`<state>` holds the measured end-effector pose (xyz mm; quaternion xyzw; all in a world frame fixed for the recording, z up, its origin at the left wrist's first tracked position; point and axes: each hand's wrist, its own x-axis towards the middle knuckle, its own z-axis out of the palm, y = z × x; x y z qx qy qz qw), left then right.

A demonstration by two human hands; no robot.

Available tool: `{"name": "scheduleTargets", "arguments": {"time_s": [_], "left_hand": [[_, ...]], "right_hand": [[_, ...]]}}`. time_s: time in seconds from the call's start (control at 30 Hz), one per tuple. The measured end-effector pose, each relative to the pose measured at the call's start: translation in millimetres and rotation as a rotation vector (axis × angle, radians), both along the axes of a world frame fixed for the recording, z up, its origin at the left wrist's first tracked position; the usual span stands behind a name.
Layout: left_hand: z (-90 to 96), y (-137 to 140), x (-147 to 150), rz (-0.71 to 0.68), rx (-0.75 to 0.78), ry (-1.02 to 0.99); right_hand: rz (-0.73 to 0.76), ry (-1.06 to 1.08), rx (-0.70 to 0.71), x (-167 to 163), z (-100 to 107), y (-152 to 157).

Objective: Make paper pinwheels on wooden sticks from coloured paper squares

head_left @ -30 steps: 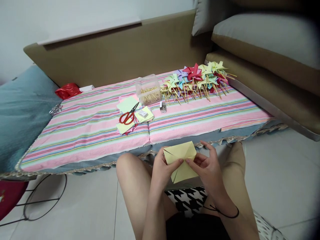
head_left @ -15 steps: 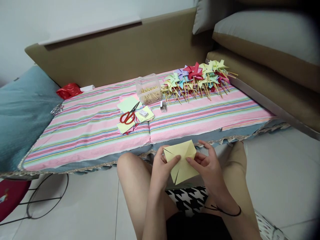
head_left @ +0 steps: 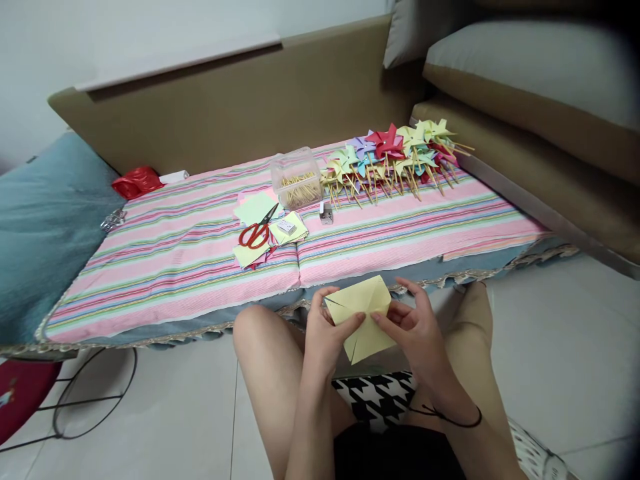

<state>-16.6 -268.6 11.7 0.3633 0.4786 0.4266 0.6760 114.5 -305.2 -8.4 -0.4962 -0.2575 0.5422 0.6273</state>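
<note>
Above my lap I hold a yellow paper square (head_left: 361,297) with slits cut in from its corners. My left hand (head_left: 327,330) grips its left side, thumb on top near the centre and fingers behind. On the right side, my right hand (head_left: 407,323) pinches it, its thumb also near the middle and one finger raised off the paper. Both thumb tips lie close together. The fingers under the sheet are hidden.
On the striped sofa cover (head_left: 165,267) lie red-handled scissors (head_left: 256,233), paper squares (head_left: 253,255), a small box (head_left: 326,213) and a clear tub of sticks (head_left: 299,183). Finished pinwheels (head_left: 387,157) are heaped at the back right. A red bag (head_left: 137,182) lies far left.
The paper has tilted slightly in my hands and its top edge has moved a little up and left. Both hands keep their hold.
</note>
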Motion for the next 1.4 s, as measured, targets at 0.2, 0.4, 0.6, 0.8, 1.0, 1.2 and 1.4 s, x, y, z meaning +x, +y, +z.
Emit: {"name": "scheduleTargets", "arguments": {"time_s": [0.2, 0.4, 0.6, 0.8, 1.0, 1.2, 1.4], "left_hand": [[9.4, 4, -6, 0.006, 0.044, -0.050], [23.5, 20, -20, -0.055, 0.159, -0.015], [25.8, 24, -27, -0.071, 0.318, 0.080], [34.2, 19, -38, -0.202, 0.433, 0.155], [29.8, 18, -34, -0.191, 0.383, 0.052], [29.1, 18, -30, -0.209, 0.318, 0.028], [29.6, 17, -28, -0.211, 0.327, 0.046]], "right_hand": [[0.086, -0.013, 0.012, 12, 11, 11], [0.409, -0.064, 0.010, 23, 24, 21], [0.457, -0.083, -0.034, 15, 21, 17], [0.399, -0.076, -0.030, 15, 17, 17], [0.365, -0.067, 0.004, 14, 15, 16], [0.351, -0.039, 0.004, 12, 18, 16], [0.343, -0.044, 0.031, 13, 14, 15]]}}
